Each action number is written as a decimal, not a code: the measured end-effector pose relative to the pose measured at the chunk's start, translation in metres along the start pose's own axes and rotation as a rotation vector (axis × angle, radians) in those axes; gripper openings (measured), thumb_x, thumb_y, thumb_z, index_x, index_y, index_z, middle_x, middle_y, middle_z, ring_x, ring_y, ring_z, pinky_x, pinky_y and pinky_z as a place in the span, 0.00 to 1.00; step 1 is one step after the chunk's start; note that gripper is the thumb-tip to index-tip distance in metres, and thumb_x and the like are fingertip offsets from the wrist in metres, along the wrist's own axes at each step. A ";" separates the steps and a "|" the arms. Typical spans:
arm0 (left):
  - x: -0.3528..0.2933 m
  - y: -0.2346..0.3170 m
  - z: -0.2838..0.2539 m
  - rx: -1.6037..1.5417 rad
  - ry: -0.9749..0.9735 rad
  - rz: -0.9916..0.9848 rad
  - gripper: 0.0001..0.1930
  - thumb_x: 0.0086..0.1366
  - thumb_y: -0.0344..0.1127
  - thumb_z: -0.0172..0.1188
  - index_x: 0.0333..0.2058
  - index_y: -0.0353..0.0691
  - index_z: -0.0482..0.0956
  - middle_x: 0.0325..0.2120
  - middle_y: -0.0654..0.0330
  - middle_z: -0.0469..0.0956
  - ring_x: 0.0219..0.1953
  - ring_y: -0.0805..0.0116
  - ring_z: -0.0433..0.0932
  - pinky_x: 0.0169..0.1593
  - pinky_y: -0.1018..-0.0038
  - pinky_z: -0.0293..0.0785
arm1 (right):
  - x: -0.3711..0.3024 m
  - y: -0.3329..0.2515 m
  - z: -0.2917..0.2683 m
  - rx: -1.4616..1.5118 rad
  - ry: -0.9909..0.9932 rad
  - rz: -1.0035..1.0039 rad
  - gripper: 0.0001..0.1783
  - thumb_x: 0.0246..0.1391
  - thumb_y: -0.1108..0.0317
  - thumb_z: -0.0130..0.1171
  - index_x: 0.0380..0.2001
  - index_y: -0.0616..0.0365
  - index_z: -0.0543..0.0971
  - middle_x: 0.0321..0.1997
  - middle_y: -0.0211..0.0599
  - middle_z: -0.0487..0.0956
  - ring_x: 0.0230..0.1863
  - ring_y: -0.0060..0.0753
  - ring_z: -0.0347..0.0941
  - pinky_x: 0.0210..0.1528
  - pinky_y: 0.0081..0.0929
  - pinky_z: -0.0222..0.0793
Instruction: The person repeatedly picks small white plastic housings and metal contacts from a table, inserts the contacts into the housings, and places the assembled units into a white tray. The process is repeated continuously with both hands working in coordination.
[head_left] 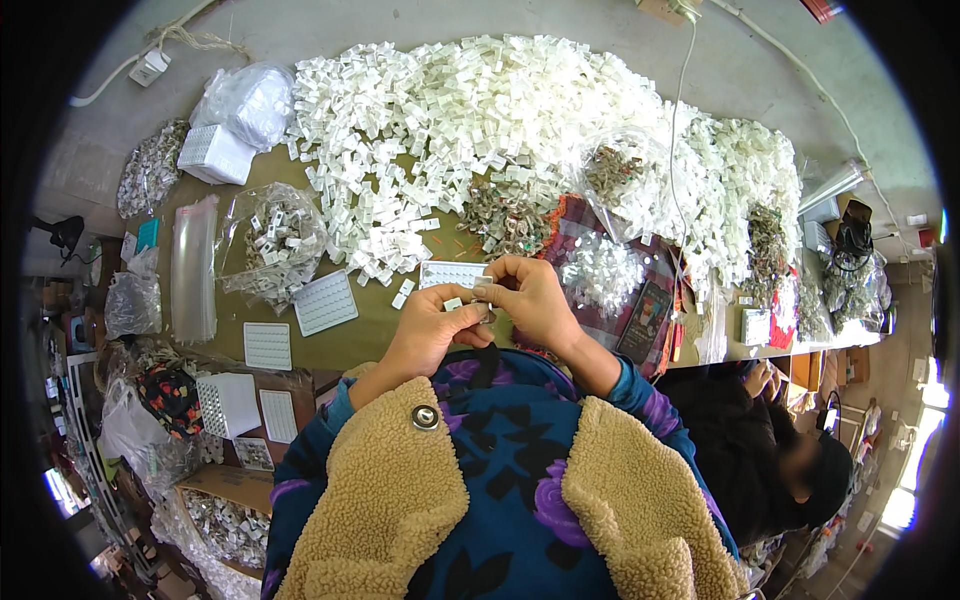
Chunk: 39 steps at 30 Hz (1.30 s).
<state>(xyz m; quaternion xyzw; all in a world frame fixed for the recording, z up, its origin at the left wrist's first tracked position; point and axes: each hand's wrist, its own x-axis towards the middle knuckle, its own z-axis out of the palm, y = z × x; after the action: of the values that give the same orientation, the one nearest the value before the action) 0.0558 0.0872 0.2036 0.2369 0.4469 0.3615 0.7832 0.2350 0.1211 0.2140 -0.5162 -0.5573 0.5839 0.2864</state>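
My left hand (428, 335) and my right hand (537, 305) meet in front of my chest, over the near edge of the table. A small white plastic piece (453, 304) shows at the fingers of my left hand, which are closed round it. The thumb and fingers of my right hand are pinched together right beside it. A small shiny bit (488, 314) shows between the two hands, too small to name. Just behind them lies a white slotted tray (450, 273), partly covered by my fingers.
A large heap of white plastic pieces (480, 100) fills the table's far side. Metal-looking parts (515, 222) lie before it, and clear bits (603, 275) and a phone (645, 320) rest on plaid cloth. White trays (326, 303) lie left. A co-worker (760, 450) sits at right.
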 end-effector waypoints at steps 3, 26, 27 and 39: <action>0.004 -0.002 -0.005 -0.198 -0.058 -0.065 0.10 0.63 0.32 0.64 0.40 0.34 0.76 0.27 0.58 0.80 0.24 0.72 0.80 0.27 0.78 0.79 | -0.007 -0.005 0.002 -0.104 0.087 -0.222 0.07 0.50 0.75 0.65 0.33 0.65 0.80 0.36 0.36 0.80 0.36 0.24 0.75 0.37 0.22 0.71; 0.009 -0.002 -0.010 -0.444 -0.292 -0.339 0.12 0.66 0.40 0.61 0.44 0.44 0.73 0.34 0.66 0.75 0.22 0.84 0.67 0.23 0.88 0.65 | -0.040 0.032 -0.003 -0.664 0.281 -0.981 0.19 0.43 0.68 0.63 0.40 0.64 0.77 0.46 0.41 0.77 0.39 0.36 0.74 0.41 0.33 0.68; 0.010 -0.003 -0.010 -0.392 -0.272 -0.318 0.12 0.66 0.39 0.61 0.44 0.43 0.73 0.35 0.63 0.76 0.22 0.84 0.68 0.24 0.88 0.65 | -0.046 0.042 -0.008 -0.581 0.333 -0.921 0.18 0.44 0.69 0.64 0.40 0.64 0.77 0.46 0.42 0.77 0.38 0.38 0.74 0.41 0.33 0.69; 0.019 -0.011 0.001 -0.260 -0.251 -0.220 0.12 0.68 0.40 0.59 0.43 0.39 0.74 0.36 0.53 0.79 0.25 0.80 0.70 0.25 0.84 0.65 | -0.073 0.210 -0.067 -0.369 0.607 -0.060 0.04 0.48 0.75 0.63 0.30 0.62 0.80 0.31 0.45 0.77 0.34 0.51 0.76 0.36 0.38 0.71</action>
<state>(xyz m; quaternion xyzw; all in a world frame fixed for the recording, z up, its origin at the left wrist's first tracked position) 0.0664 0.0953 0.1866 0.1267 0.3187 0.2963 0.8914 0.3693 0.0337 0.0456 -0.6925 -0.5577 0.2848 0.3580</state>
